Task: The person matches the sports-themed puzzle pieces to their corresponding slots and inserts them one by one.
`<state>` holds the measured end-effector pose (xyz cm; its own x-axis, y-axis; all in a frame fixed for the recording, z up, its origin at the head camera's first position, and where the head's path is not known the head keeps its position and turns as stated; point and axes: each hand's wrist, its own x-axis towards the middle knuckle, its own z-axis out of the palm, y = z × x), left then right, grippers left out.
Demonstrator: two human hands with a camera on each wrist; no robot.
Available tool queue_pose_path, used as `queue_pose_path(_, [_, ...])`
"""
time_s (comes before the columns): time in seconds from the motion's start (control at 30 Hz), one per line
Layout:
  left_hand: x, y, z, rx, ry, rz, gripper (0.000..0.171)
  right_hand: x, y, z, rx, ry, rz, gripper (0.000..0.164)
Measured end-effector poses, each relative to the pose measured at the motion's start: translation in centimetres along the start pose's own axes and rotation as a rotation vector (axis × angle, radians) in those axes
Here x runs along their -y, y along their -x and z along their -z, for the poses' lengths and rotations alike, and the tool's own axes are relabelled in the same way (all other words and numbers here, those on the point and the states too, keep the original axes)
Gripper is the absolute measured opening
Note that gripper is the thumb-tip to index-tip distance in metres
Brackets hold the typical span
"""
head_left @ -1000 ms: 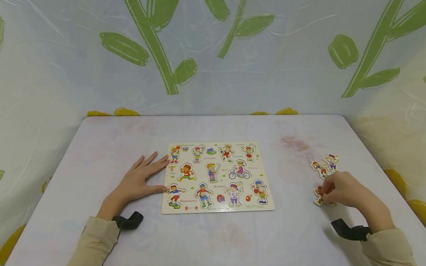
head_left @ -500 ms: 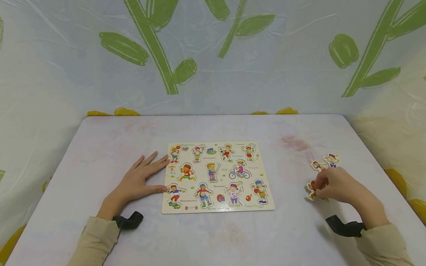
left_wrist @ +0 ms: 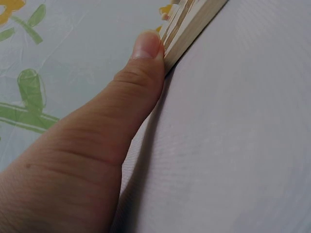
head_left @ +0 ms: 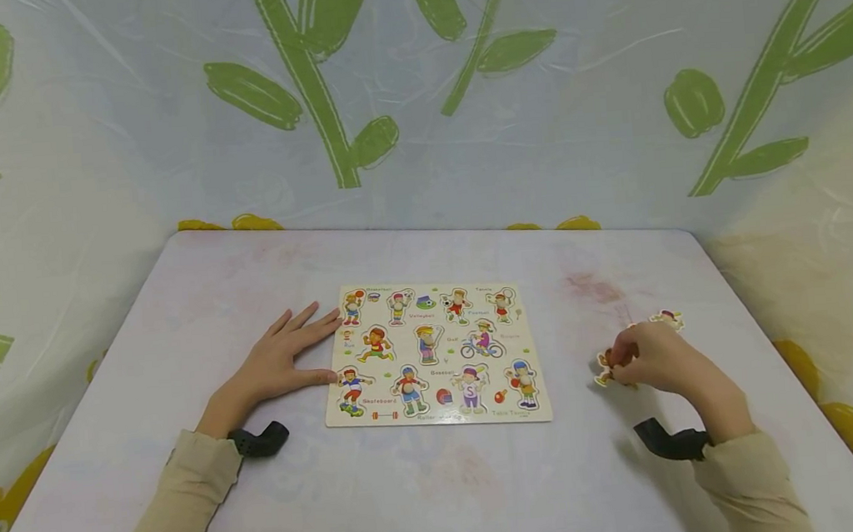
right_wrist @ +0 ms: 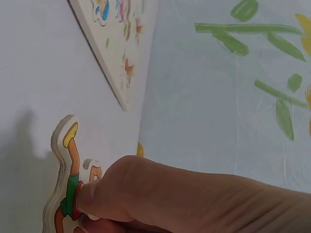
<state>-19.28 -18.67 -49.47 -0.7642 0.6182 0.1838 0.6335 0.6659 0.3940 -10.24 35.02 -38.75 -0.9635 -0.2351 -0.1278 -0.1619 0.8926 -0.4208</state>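
My left hand (head_left: 279, 363) lies with fingers straight and spread, thumb touching the left edge of the puzzle board (head_left: 337, 419); the board lies flat near the middle of the tabletop (head_left: 475, 496), sports figures across its face; my right hand (head_left: 663, 358) pinches the runner piece (right_wrist: 72, 194), green shorts and a yellow shoe showing, well apart from the board; beyond my knuckles, toward the tabletop's right edge, is a partly hidden capped-figure piece (head_left: 673, 319).
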Motion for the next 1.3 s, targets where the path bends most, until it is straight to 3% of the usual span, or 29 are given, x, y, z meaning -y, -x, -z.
queue_pose_path(0.9, [0.3, 0.0, -0.1, 0.002, 0.005, 0.01, 0.091, 4.9, -4.6, -0.3, 0.041, -0.004, 0.027, 0.007])
queue_pose_path(1.3, [0.2, 0.0, -0.2, 0.002, 0.004, 0.011, 0.09, 7.1, -6.5, -0.6, 0.034, -0.021, 0.088, 0.009])
